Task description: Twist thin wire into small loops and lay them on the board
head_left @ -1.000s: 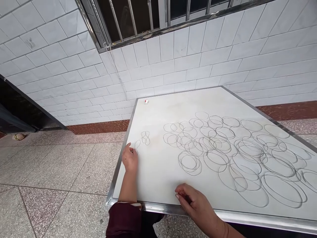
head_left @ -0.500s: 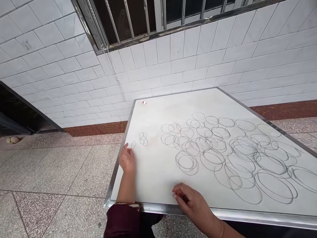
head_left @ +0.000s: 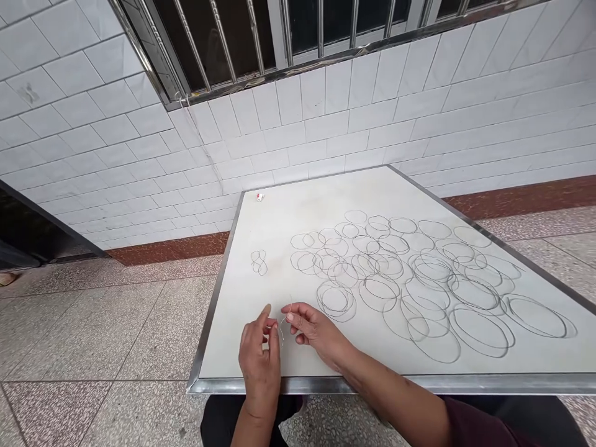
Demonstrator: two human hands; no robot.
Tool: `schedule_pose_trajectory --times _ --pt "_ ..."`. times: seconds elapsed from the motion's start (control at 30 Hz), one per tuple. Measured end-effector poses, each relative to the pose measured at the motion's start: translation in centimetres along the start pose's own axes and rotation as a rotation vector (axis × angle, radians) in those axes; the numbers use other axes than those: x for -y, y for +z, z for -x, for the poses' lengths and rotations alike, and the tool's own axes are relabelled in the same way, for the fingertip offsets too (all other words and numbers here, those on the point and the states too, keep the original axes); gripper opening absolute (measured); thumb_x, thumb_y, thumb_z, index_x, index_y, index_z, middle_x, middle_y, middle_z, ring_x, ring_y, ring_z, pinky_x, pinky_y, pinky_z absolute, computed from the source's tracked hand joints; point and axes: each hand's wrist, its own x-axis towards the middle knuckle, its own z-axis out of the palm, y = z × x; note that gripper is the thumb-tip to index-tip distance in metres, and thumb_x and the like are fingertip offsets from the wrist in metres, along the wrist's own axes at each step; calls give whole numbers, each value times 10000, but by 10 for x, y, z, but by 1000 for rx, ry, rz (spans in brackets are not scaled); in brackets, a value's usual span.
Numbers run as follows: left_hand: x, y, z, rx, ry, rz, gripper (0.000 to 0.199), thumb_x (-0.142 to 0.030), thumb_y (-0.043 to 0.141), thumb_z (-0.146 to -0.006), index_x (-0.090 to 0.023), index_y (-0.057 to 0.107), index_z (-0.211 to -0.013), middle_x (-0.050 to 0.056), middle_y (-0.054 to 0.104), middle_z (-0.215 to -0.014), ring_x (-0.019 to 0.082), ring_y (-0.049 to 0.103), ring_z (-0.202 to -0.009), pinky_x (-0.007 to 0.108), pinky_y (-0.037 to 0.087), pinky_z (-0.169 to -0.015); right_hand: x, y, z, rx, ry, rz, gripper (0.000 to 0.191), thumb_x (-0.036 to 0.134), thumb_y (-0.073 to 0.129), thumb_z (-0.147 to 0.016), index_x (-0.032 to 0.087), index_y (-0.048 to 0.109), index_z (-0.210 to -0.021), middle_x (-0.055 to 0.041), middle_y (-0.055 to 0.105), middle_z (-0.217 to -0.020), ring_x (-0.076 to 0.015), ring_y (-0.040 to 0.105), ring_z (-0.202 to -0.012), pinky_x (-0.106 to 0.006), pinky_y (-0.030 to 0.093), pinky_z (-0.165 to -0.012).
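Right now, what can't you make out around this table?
Thin strand, head view: partly hidden by the right hand.
Left hand, head view: its back hides the palm.
Small red-and-white item, head view: too small to identify.
Brownish object, head view: cut by the picture's left edge.

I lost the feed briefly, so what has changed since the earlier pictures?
The left hand has moved right and back toward the table's near edge; the right hand has moved left and forward beside it. A thin wire now shows in the right hand's grip, and the small loop is gone from its earlier spot. The larger loops, looped cluster and red-and-white item stayed put.
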Motion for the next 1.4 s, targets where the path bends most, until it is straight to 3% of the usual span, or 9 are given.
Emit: schedule_pose_trajectory --times 0.13,0.37,0.5,0.67,0.97,1.2,1.4 --pt "-12 -2 8 65 34 48 347 -267 589 -894 -275 660 -1234 51 698 -864 200 625 -767 341 533 -699 1 1 8 21 -34 -31 362 520 718 -777 181 646 -884 -6 586 -772 -127 541 -713 -240 430 -611" --pt "-33 -10 22 96 -340 385 468 -378 671 -844 -286 601 -1297 66 660 -1110 182 631 -937 323 518 -851 8 0 28 10 -85 -90 346 505 718 -783 173 640 -839 -21 642 -837 -128 585 -728 -261 465 -659" --pt "-38 -16 31 131 -508 505 460 -404 714 -804 -254 645 -1234 42 674 -996 160 623 -858 305 511 -827 10 -1 37 23 -109 -43 319 489 688 -816 174 647 -851 -14 654 -820 -126 596 -718 -264 476 -666" --pt "-45 -21 33 58 -592 598 429 -377 755 -770 -232 680 -1167 -5 643 -862 121 593 -767 267 494 -796 11 -1 47 74 -127 32 339 515 666 -827 180 636 -872 -11 666 -835 -130 611 -722 -268 493 -664" --pt "-54 -31 38 61 -687 766 471 -330 808 -719 -226 687 -1162 -19 633 -800 92 572 -688 225 489 -701 19 7 64 121 -158 143 365 554 604 -861 189 602 -856 -4 631 -821 -136 602 -745 -277 509 -686" --pt "-64 -34 39 43 -968 1046 460 -228 867 -626 -178 731 -1063 14 667 -800 86 606 -706 198 511 -698 17 2 72 157 -197 257 323 512 544 -918 195 589 -870 -6 632 -860 -139 612 -761 -287 509 -719" --pt "-75 -26 41 81 -1074 1138 385 -127 806 -680 -144 723 -1055 39 686 -818 81 614 -695 165 517 -671 16 -13 77 156 -203 263 348 537 536 -917 195 578 -866 -12 628 -868 -143 619 -775 -286 516 -719"
